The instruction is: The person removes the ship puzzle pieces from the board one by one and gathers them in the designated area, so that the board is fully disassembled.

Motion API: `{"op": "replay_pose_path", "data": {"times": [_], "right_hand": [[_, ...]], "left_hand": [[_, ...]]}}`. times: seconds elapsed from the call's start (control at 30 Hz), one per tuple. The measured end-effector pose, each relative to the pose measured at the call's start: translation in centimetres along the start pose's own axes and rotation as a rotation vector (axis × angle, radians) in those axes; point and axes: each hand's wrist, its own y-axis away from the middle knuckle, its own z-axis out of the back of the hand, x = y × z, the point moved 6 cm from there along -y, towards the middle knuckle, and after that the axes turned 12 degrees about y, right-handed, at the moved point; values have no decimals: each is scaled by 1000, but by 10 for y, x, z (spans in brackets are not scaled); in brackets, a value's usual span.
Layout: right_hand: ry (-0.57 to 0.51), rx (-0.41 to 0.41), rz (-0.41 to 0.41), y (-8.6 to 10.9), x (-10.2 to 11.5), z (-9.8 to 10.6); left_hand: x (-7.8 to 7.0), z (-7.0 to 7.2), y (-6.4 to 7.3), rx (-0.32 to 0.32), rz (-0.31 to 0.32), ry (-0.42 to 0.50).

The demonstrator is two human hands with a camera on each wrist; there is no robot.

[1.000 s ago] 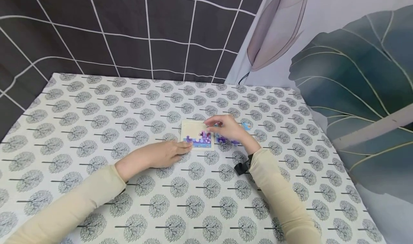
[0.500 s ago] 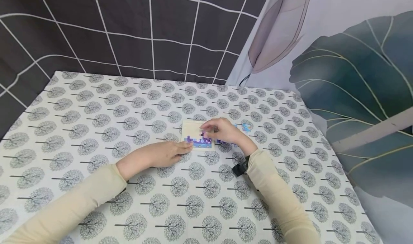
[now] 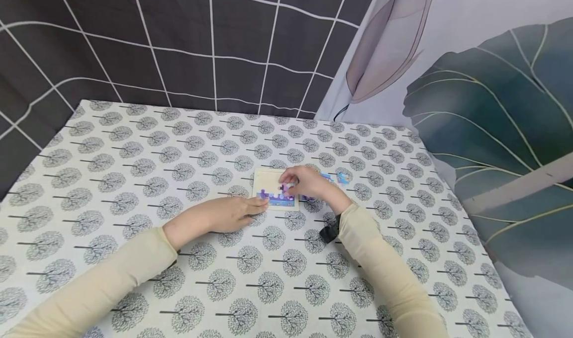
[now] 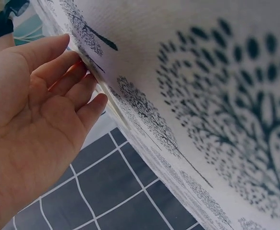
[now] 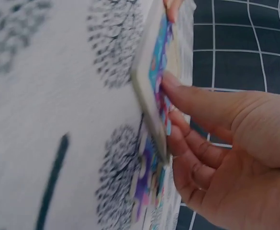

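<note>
A cream jigsaw puzzle tray point(image 3: 264, 178) lies flat on the table, its lower part filled with joined purple and blue pieces point(image 3: 282, 201). My left hand point(image 3: 230, 214) rests at the tray's lower left corner, fingertips over the edge. Seen from the left wrist, that hand's fingers point(image 4: 94, 109) extend loosely with the palm facing the camera. Over the right side of the tray, my right hand point(image 3: 309, 181) pinches a purple-and-pink puzzle piece point(image 3: 284, 187) between thumb and fingers. In the right wrist view the thumb point(image 5: 178, 88) is down at the picture; the fingers partly hide the piece.
Loose puzzle pieces point(image 3: 343, 177) lie right of the tray, partly behind the right hand; the right wrist view shows a cluster of them point(image 5: 144, 184) by the tray's edge. A tree-print cloth point(image 3: 215, 288) covers the table. A dark gridded curtain point(image 3: 179, 40) hangs behind.
My right hand has moved slightly left and down over the tray, bringing the pinched piece close to the joined rows. The left hand stays at the corner.
</note>
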Motion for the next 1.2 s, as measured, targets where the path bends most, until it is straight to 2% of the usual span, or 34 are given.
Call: {"op": "replay_pose_path", "data": {"times": [0.17,0.3,0.53,0.97,1.2], "right_hand": [[-10,20,-78,-1,2,3],[-29,-9,-77,1,2,1],[-30,-91,-12,3,2,0],[-13,-164,139,8,4,4],[7,-218,162,15,4,3]], "left_hand": [[-2,0,0,1,-8,-6],[-2,-3,1,9,-3,-25],[0,-1,1,19,20,-41],[-4,2,2,50,7,-36],[-2,0,2,59,10,-64]]}}
